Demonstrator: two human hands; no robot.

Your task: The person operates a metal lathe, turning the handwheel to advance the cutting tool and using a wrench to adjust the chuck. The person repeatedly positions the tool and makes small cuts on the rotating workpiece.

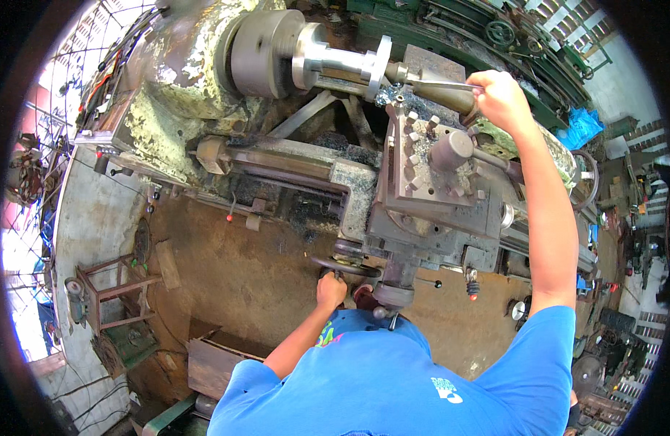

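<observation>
Left hand (331,292), closed on handwheel (358,270), six o'clock | right hand (499,100), clamped on slim tool (449,85), perhaps rod, two o'clock | workpiece (343,59), twelve o'clock

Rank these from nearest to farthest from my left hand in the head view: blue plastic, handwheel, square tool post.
From the left hand:
1. Handwheel: right at the hand, just above it in view.
2. Square tool post: up and to the right.
3. Blue plastic: far right, beyond the lathe.
</observation>
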